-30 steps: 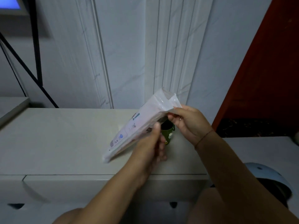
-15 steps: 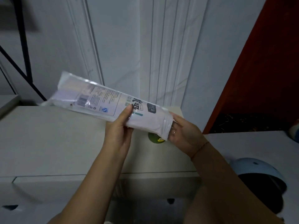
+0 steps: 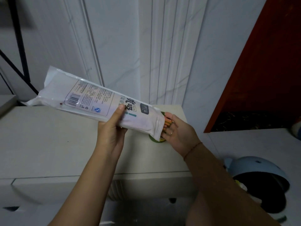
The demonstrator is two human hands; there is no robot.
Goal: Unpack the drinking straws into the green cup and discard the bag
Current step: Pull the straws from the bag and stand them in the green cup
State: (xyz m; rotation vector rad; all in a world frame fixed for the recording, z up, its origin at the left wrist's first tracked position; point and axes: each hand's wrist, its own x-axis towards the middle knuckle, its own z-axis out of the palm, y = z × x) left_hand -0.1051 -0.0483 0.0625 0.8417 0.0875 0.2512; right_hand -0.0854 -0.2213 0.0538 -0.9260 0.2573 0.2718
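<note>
A long white plastic bag [image 3: 91,97] with printed text slopes down from upper left to its open mouth at lower right. My left hand [image 3: 112,129] grips the bag from below near its lower half, thumb on the printed face. Orange and coloured drinking straws [image 3: 167,122] stick out of the open mouth. My right hand [image 3: 177,134] is cupped at the mouth with its fingers around the straw ends. The green cup [image 3: 156,140] stands on the cream cabinet top [image 3: 48,144] right beneath the bag's mouth, mostly hidden by bag and hand.
A white panelled wall [image 3: 130,54] rises behind the cabinet, with a dark red panel [image 3: 268,70] to the right. A light blue domed bin [image 3: 260,176] with a dark opening stands low at the right. Black metal bars [image 3: 19,46] cross the upper left.
The bag has been flipped so its mouth points down right over the cup. Straws now stick out of the mouth, into my right hand.
</note>
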